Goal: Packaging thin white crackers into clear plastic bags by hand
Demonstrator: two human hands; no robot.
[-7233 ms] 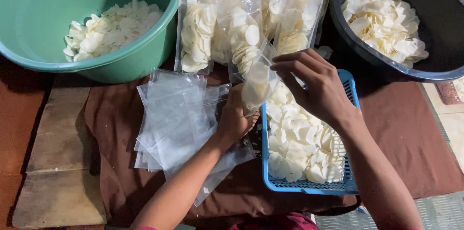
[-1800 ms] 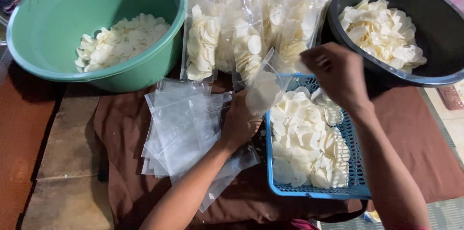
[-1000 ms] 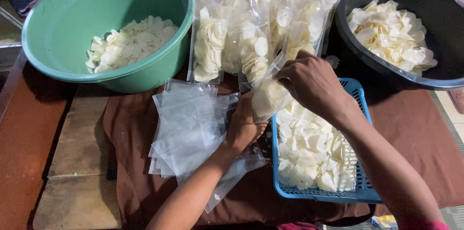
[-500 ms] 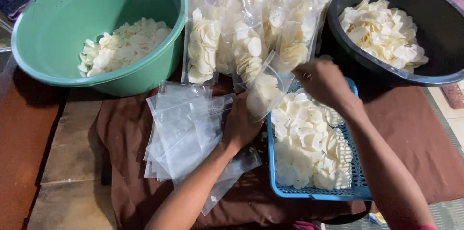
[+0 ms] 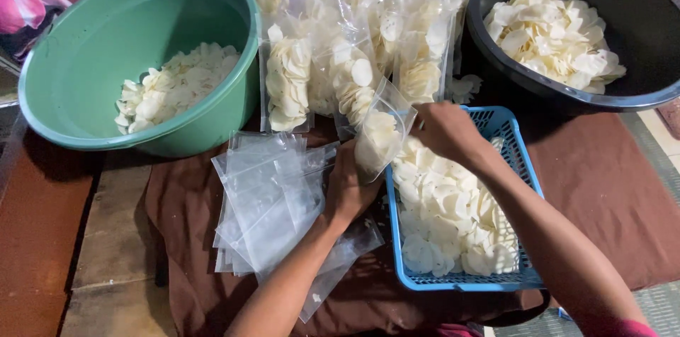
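Bag (image 5: 379, 140), clear plastic, half full of white chips, sat between empty bag pile (image 5: 265, 199) and blue basket (image 5: 528, 167). Left hand (image 5: 347, 185) gripped bag bottom. Right hand (image 5: 446, 132) pinched chips over basket. Bag stood tilted, long way up, mouth pointing far-right. Thin plastic could slip; chips might spill onto brown cloth (image 5: 602, 188).
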